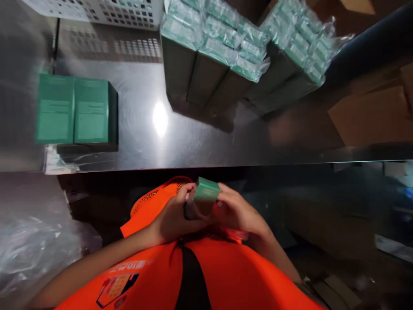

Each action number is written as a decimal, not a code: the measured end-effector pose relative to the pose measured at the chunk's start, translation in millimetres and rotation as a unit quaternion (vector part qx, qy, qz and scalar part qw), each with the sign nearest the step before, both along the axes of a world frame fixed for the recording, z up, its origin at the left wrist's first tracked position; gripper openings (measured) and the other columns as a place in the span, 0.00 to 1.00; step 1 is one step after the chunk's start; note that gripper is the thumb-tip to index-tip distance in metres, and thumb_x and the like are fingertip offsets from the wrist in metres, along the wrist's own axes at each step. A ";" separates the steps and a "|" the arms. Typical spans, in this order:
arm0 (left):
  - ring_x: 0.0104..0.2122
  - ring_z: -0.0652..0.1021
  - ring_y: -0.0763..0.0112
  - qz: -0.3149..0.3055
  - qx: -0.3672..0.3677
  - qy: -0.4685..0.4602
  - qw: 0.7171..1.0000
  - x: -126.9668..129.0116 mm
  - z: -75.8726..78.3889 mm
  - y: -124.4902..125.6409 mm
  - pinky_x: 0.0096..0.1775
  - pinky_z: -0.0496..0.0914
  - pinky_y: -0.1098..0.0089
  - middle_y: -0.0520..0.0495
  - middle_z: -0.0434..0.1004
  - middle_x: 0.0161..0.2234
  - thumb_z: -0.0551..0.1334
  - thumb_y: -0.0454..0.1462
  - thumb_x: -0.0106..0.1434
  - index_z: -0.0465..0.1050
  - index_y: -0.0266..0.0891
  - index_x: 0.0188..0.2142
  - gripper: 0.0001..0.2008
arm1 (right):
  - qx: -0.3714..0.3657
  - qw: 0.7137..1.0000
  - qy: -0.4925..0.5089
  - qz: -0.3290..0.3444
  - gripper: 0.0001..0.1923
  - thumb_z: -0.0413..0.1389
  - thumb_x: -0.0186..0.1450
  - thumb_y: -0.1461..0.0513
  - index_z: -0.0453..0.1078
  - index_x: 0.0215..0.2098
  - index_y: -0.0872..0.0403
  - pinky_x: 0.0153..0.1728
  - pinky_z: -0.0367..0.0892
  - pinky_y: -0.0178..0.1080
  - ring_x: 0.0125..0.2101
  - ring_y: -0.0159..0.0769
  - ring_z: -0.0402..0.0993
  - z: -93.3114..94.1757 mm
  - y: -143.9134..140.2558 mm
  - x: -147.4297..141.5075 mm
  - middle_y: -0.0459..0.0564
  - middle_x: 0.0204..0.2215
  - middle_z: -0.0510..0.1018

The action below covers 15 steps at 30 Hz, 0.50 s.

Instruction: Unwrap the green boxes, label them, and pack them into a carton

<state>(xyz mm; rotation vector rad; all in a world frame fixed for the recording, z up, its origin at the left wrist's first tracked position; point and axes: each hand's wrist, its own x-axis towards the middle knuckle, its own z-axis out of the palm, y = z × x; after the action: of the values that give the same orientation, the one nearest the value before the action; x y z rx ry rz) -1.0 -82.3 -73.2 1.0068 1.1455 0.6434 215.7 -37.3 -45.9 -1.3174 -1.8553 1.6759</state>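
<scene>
Left fingers: the left hand point(174, 217) is curled around the lower left side of a small green box point(205, 194); the fingers are bent and grasping it, with the thumb side up near the box top.
Right fingers: the right hand point(237, 211) closes on the right side of the same box; its fingers are clenched on the box wall, so both hands grip one thing.
Box place: the small green box sits between the two sets of fingers, close to the chest, below the near edge of the metal table point(193, 146) and not touching it.
Box direction: the light green end face shows uppermost and is tilted a little down to the right; the long axis seems to run from this face down into the palms, but the lower part is blurred and hidden by the fingers.
Just behind the hands: an orange vest point(226, 275) and a piece of orange mesh point(151, 202) left of the left fingers.
Far left of the fingers: two green cartons point(75, 110) stand side by side on the table.
Beyond the fingers, up and right: two wrapped packs of green boxes point(213, 47), well apart from the hands.
Far top left: a white perforated basket point(103, 10).
Low left: crumpled clear plastic film point(32, 245).
</scene>
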 end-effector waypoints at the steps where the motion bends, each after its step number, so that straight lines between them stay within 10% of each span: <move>1: 0.40 0.81 0.58 -0.019 0.002 0.015 1.000 -1.7 0.5 0.9 0.38 0.75 0.63 0.46 0.81 0.43 0.75 0.37 0.48 0.67 0.41 0.53 0.33 | 0.003 1.000 -0.006 -0.002 0.22 0.69 0.55 0.52 0.77 0.46 0.48 0.45 0.71 0.43 0.42 0.44 0.74 2.5 5.8 1.3 0.51 0.43 0.78; 9: 0.37 0.79 0.61 -0.057 0.088 -0.020 0.994 -19.4 4.5 2.6 0.37 0.73 0.65 0.46 0.80 0.40 0.58 0.48 0.69 0.72 0.40 0.49 0.17 | -0.111 0.978 0.084 -0.155 0.21 0.64 0.62 0.51 0.71 0.52 0.48 0.37 0.70 0.38 0.35 0.36 0.74 9.1 23.8 -33.4 0.47 0.39 0.77; 15: 0.22 0.70 0.69 -0.020 0.365 0.063 0.929 -36.2 3.6 -15.0 0.28 0.64 0.66 0.51 0.68 0.20 0.47 0.38 0.74 0.64 0.42 0.23 0.21 | -0.013 0.945 0.166 -0.282 0.16 0.64 0.60 0.53 0.69 0.44 0.46 0.30 0.70 0.35 0.29 0.31 0.68 31.0 69.0 -72.7 0.43 0.35 0.72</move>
<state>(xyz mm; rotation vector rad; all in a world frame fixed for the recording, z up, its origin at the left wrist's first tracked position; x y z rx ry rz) -37.2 -97.3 -69.6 1.7172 0.9993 1.0189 143.0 31.7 -14.9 -1.3126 -1.1286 1.4913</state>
